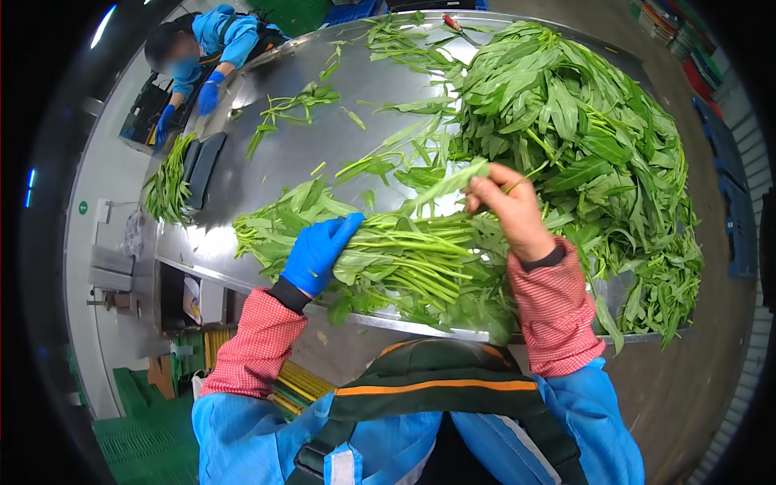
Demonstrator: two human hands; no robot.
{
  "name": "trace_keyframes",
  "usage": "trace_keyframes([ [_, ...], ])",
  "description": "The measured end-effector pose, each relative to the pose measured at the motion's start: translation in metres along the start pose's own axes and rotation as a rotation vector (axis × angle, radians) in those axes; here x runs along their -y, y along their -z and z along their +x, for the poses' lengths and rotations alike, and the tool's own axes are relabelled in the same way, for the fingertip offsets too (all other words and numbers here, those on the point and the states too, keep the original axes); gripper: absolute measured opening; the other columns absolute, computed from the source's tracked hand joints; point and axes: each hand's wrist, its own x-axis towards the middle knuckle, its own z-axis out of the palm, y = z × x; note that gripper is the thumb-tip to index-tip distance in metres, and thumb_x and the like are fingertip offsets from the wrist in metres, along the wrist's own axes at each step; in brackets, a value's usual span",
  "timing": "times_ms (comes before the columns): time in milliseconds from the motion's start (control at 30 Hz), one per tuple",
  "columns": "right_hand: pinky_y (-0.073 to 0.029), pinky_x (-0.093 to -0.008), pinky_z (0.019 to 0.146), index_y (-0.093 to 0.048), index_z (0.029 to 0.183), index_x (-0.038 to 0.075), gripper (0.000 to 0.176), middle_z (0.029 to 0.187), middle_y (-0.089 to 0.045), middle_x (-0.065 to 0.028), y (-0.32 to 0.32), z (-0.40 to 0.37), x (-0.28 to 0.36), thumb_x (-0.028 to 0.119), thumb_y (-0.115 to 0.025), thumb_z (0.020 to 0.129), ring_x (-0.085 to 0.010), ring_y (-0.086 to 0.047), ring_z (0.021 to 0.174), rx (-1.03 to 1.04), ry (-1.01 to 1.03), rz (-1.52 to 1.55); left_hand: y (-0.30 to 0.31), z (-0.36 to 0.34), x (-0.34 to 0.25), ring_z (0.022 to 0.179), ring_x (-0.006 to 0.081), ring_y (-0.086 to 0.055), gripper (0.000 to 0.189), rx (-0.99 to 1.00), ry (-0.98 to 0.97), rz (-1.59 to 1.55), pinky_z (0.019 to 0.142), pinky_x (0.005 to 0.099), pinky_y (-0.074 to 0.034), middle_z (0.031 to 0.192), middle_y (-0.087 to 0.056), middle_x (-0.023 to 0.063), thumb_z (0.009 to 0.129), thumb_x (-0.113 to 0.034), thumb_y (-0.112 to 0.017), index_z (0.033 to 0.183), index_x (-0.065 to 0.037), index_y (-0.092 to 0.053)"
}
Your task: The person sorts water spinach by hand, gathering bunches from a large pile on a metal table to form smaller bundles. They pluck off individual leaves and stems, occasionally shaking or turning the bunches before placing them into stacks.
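Note:
My left hand [317, 255], in a blue glove, is closed over a bunch of water spinach [412, 257] lying near the table's front edge. The cut stems point right and the leaves spread out to the left. Bare and raised just above the stem ends, my right hand [517, 208] pinches a water spinach leaf [449, 186] between thumb and fingers; the leaf extends left over the bunch. A large heap of water spinach [566, 121] rises beyond and to the right of this hand.
Loose sprigs [299, 101] are scattered over the metal table [267, 153]. A red-handled tool [457, 26] lies at the far edge. On the left, another bunch [168, 184] rests against a dark box-like object [204, 168]. A co-worker [222, 40] in blue gloves leans over the far left corner.

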Motion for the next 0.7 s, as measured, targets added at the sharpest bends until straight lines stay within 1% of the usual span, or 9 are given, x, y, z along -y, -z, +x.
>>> trace_keyframes([
  [33,-0.045,-0.0274,0.063,-0.063,0.083,0.002,0.015,0.068,-0.060,-0.0044,0.006,0.002,0.002,0.016,-0.059,0.087,-0.0095,-0.055,0.066,-0.002,0.011,-0.031,0.000,0.000,0.000,0.087,0.0337,-0.059,0.066,-0.020,-0.022,0.007,0.072,0.0406,-0.050,0.112,-0.058,0.0166,0.072,0.002,-0.058,0.135,-0.011,-0.042],
  [100,-0.047,-0.0346,0.068,-0.064,0.090,0.003,0.018,0.078,-0.061,-0.0103,0.002,0.004,-0.007,0.018,-0.065,0.080,-0.0243,-0.059,0.073,0.080,0.194,-0.620,-0.001,0.004,0.000,0.085,0.0332,-0.060,0.062,-0.062,-0.078,0.025,0.071,0.0403,-0.051,0.114,-0.057,0.0164,0.074,0.001,-0.057,0.133,-0.012,-0.043],
  [167,-0.048,-0.0381,0.074,-0.063,0.096,0.005,0.028,0.086,-0.060,-0.0111,-0.009,0.001,-0.012,0.022,-0.069,0.075,-0.0293,-0.058,0.082,0.223,0.386,-0.994,0.000,0.013,-0.004,0.083,0.0327,-0.061,0.059,-0.063,-0.118,0.025,0.069,0.0400,-0.051,0.116,-0.057,0.0169,0.075,0.000,-0.056,0.132,-0.012,-0.045],
  [200,-0.048,-0.0407,0.077,-0.062,0.100,0.007,0.036,0.087,-0.059,-0.0105,-0.018,-0.001,-0.019,0.026,-0.072,0.072,-0.0297,-0.058,0.089,0.306,0.353,-1.075,0.000,0.017,-0.006,0.083,0.0325,-0.062,0.057,-0.064,-0.135,0.026,0.069,0.0398,-0.052,0.117,-0.057,0.0171,0.076,0.000,-0.055,0.131,-0.012,-0.046],
  [333,-0.047,-0.0404,0.073,-0.061,0.094,0.005,0.026,0.085,-0.058,-0.0129,-0.036,-0.002,-0.020,0.021,-0.069,0.076,-0.0323,-0.058,0.084,0.235,0.379,-0.808,0.002,0.024,-0.012,0.084,0.0341,-0.062,0.060,-0.040,-0.143,-0.028,0.069,0.0399,-0.052,0.124,-0.053,0.0199,0.074,0.003,-0.056,0.131,-0.014,-0.045],
  [400,-0.047,-0.0397,0.071,-0.060,0.094,0.004,0.024,0.084,-0.058,-0.0143,-0.035,-0.004,-0.014,0.019,-0.068,0.077,-0.0322,-0.058,0.081,0.202,0.316,-0.596,0.001,0.021,-0.013,0.095,0.0380,-0.059,0.063,0.008,-0.087,-0.094,0.077,0.0407,-0.050,0.130,-0.048,0.0222,0.071,0.002,-0.062,0.130,-0.009,-0.044],
  [500,-0.046,-0.0378,0.066,-0.058,0.097,0.003,0.026,0.080,-0.058,-0.0156,-0.036,-0.006,-0.022,0.018,-0.067,0.079,-0.0330,-0.057,0.074,0.164,0.367,-0.586,-0.006,0.018,-0.013,0.103,0.0398,-0.056,0.070,0.088,-0.048,-0.117,0.084,0.0412,-0.048,0.135,-0.043,0.0227,0.068,0.000,-0.067,0.132,-0.007,-0.041],
  [600,-0.045,-0.0320,0.059,-0.055,0.104,0.002,0.027,0.073,-0.059,-0.0110,-0.037,-0.014,-0.017,0.015,-0.064,0.082,-0.0226,-0.057,0.065,0.151,0.183,-0.463,-0.007,0.019,-0.016,0.099,0.0394,-0.057,0.073,0.019,-0.022,-0.174,0.081,0.0428,-0.048,0.128,-0.048,0.0223,0.069,0.005,-0.062,0.137,-0.010,-0.037],
  [700,-0.042,-0.0263,0.051,-0.052,0.110,-0.001,0.029,0.068,-0.056,-0.0034,-0.027,-0.016,-0.016,0.014,-0.061,0.086,-0.0108,-0.053,0.059,0.183,-0.120,-0.100,-0.010,0.011,-0.014,0.097,0.0393,-0.057,0.074,-0.014,-0.004,-0.245,0.082,0.0433,-0.048,0.121,-0.053,0.0215,0.071,0.004,-0.060,0.139,-0.012,-0.036],
])
